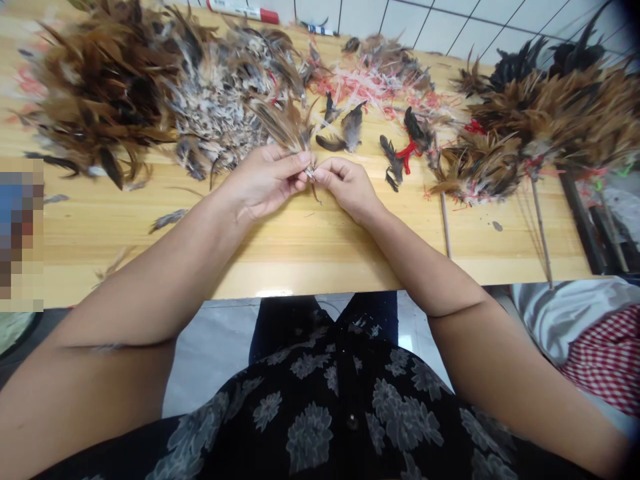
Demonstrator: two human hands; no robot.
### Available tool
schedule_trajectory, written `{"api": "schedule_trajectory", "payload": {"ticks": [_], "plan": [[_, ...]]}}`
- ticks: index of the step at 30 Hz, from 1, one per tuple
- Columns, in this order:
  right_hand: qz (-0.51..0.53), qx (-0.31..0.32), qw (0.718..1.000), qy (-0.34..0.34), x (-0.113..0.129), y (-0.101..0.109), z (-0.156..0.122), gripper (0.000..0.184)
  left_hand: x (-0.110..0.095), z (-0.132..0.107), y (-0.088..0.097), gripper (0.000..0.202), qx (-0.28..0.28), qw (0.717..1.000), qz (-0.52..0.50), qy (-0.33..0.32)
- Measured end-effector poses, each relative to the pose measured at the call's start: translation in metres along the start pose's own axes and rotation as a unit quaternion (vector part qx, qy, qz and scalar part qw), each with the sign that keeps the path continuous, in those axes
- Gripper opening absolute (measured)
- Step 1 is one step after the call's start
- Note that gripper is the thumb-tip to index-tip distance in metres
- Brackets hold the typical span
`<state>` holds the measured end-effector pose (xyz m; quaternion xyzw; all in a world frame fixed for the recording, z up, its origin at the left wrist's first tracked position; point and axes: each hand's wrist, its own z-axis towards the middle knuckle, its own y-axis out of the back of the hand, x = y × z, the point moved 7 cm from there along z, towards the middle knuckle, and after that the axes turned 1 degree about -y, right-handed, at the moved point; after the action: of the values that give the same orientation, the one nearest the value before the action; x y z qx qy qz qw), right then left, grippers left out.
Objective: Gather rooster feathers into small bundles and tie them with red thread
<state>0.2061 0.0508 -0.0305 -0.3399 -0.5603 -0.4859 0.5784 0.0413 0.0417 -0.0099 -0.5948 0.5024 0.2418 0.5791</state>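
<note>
A small bunch of brown feathers (285,127) is pinched in my left hand (273,177), its tips fanning up and to the left. My right hand (350,187) has thumb and forefinger pressed together at the quill ends of the same bunch, touching it just right of my left fingertips. What exactly lies between the right fingertips is too small to make out. Just beyond my hands are loose dark feathers (351,127) and a grey-white feather heap (220,107).
A large brown feather pile (105,93) lies at the left, pink plastic strips (370,87) at the back. Feather dusters with thin sticks (541,233) lie at the right, some overhanging the front edge of the wooden table (310,260). A red-capped marker (245,11) rests near the tiled wall.
</note>
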Motion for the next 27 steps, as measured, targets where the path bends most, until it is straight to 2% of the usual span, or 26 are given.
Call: {"api": "schedule_trajectory", "payload": {"ticks": [6, 15, 20, 24, 27], "plan": [[0.007, -0.002, 1.0, -0.024, 0.0, 0.001, -0.001, 0.068, -0.004, 0.005, 0.019, 0.032, -0.009, 0.999, 0.031, -0.022], [0.021, 0.011, 1.0, 0.012, -0.004, -0.001, 0.001, 0.072, 0.003, -0.001, 0.004, 0.041, -0.014, 1.0, -0.009, 0.009], [0.001, 0.005, 1.0, -0.013, -0.001, -0.001, 0.0, 0.068, 0.002, 0.002, 0.006, 0.041, -0.007, 1.0, -0.001, 0.01], [-0.002, -0.012, 1.0, -0.012, 0.003, 0.002, 0.0, 0.066, -0.006, 0.002, 0.01, 0.041, -0.019, 0.999, 0.031, -0.03], [0.013, -0.012, 1.0, -0.008, 0.004, 0.002, 0.001, 0.066, -0.009, 0.001, 0.007, 0.041, -0.002, 0.995, 0.073, -0.07]]}}
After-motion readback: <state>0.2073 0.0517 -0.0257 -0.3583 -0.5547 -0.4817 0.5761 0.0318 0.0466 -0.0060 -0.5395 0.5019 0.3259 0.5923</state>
